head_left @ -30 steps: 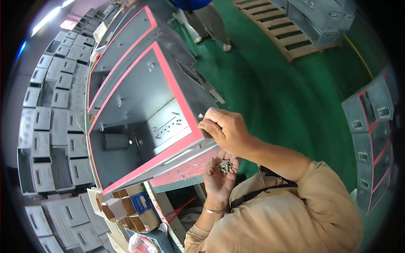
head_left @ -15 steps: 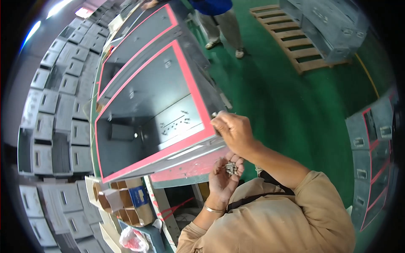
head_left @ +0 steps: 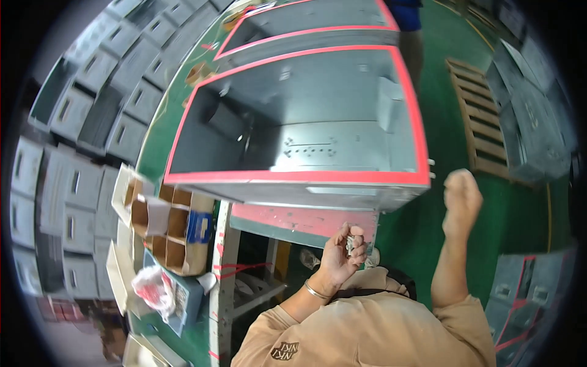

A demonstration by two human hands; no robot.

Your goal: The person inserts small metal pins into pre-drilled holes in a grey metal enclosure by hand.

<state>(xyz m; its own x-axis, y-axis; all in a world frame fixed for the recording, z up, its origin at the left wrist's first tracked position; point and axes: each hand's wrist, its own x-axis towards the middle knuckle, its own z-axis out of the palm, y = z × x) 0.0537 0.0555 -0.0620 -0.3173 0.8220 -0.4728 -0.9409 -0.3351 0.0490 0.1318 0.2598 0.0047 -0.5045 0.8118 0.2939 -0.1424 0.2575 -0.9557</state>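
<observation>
A grey metal cabinet (head_left: 342, 110) with pink edging round its open face lies in front of me on a workbench. My left hand (head_left: 337, 263) is cupped below its near edge, fingers curled around several small pale metal fasteners (head_left: 350, 245). Their exact kind is too small to make out. My right hand (head_left: 463, 199) is apart from the cabinet, just right of its near right corner. Motion smears its fingers, so whether they hold anything is unclear. Two short pale pegs (head_left: 431, 169) stick out of the cabinet's right side, near that hand.
A second pink-edged cabinet (head_left: 312, 17) lies behind the first. Stacked grey metal boxes (head_left: 73, 116) line the left. A divided cardboard box (head_left: 174, 223) and a blue bin (head_left: 191, 300) stand left of the bench. At right are a wooden pallet (head_left: 480, 116) and more grey cabinets. Another person stands at the back.
My right hand has left the cabinet's near right corner and moved out to the right. My left hand has curled its fingers more around the fasteners. The view has turned.
</observation>
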